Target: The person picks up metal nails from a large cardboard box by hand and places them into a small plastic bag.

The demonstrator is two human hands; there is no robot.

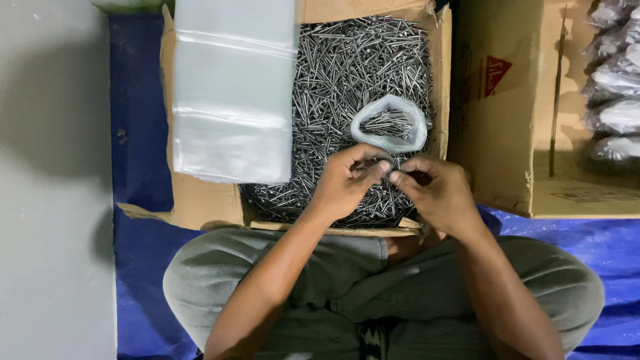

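A cardboard box (440,80) full of loose steel nails (353,67) stands in front of my crossed legs. A small clear plastic bag (390,123) with some nails in it rests open-mouthed on the nail heap. My left hand (347,180) and my right hand (433,190) meet over the near part of the box, fingertips pinched together on the bag's lower edge just below its opening. A stack of empty clear plastic bags (233,87) lies over the box's left side.
A second, larger cardboard box (507,133) stands to the right, holding several filled bags of nails (617,80). A blue tarp (140,133) covers the floor under the boxes. A pale grey floor (53,200) runs along the left.
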